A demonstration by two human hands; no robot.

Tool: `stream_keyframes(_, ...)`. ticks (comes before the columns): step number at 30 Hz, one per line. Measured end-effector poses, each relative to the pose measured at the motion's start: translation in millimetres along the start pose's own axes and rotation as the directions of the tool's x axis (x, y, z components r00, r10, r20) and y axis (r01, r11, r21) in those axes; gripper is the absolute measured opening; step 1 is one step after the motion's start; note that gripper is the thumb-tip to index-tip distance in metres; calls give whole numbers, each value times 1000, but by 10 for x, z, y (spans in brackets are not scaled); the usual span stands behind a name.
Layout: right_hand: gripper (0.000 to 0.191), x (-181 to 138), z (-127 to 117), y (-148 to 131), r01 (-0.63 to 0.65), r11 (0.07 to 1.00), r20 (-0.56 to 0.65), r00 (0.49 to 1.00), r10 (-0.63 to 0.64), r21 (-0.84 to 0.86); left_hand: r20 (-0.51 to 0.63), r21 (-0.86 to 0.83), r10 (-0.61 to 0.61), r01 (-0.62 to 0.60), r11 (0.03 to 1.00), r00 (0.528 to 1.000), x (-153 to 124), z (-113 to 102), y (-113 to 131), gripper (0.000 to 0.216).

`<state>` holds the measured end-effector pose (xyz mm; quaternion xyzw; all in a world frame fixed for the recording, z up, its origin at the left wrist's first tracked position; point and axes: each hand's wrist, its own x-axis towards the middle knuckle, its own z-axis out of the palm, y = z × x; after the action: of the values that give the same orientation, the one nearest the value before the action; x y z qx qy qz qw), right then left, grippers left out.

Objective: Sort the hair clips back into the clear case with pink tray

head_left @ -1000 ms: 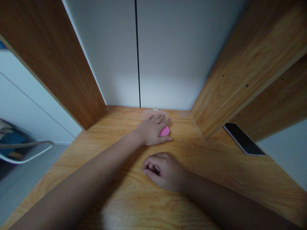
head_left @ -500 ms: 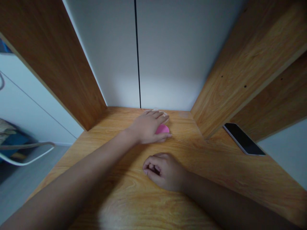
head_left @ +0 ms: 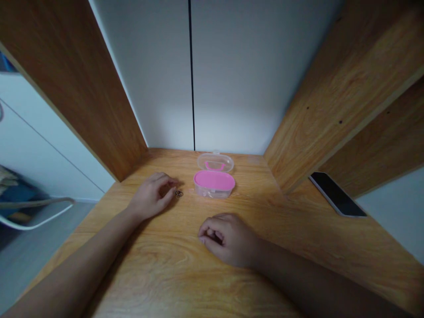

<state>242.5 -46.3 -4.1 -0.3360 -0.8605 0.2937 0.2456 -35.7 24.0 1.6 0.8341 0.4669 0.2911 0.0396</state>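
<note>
My left hand (head_left: 153, 196) rests on the wooden desk, thumb and fingers apart. Just beyond its fingertips lie several thin dark bands (head_left: 179, 193), perhaps small hair ties; I cannot tell whether the fingers touch them. To the right of them stands a clear plastic box (head_left: 214, 193) with rounded ends and a pink inner panel (head_left: 214, 179). Its transparent lid (head_left: 205, 160), with a pink handle, is hinged back toward the wall. Nearer to me, my right hand (head_left: 228, 238) lies loosely curled on its side, with nothing visible in its hollow.
A phone (head_left: 338, 194) with a dark screen lies at the right of the wooden desk (head_left: 185, 269). Wooden panels rise on the left (head_left: 109, 110) and right (head_left: 318, 106). A pale wall (head_left: 232, 88) closes the back. At far left hangs a cable (head_left: 43, 223).
My left hand has moved left, off the box, to beside the dark bands. The pink panel and raised lid now show uncovered. My right hand has stayed nearly still.
</note>
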Motion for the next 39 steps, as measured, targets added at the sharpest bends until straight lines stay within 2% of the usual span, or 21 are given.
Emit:
stream_keyframes(6, 9, 11, 13, 1, -1, 1000, -8, 1000, 1, 5, 62, 41, 57, -59, 997, 996, -54, 22, 91, 32)
stream_keyframes(11, 8, 12, 7, -8, -4, 1000, 6, 1000, 4, -5, 213, 91, 135, -157, 983, 968, -102, 30, 205, 48)
stream_keyframes(16, 8, 31, -7, -21, -14, 1000, 15, 1000, 15, -28, 276, 146, 123, -168, 975, 953, -133, 68, 260, 62)
stream_keyframes(22, 9, 26, -15, -18, -1, 1000, 21, 1000, 2, -18, 242, 164, 118, -160, 973, 963, -108, -21, 291, 48)
stream_keyframes(27, 9, 26, -23, -36, -10, 1000, 33, 999, 11, -22, 168, 151, 123, -148, 977, 978, -100, -85, 254, 34)
stream_keyframes(31, 8, 22, -19, -34, -20, 999, 36, 999, 21, -28, 102, 167, 59, -75, 983, 993, -103, -67, 191, 31)
stream_keyframes(39, 9, 22, -25, -36, -17, 999, 37, 999, 18, -30, 84, 158, -5, -9, 987, 996, -118, -5, 96, 23)
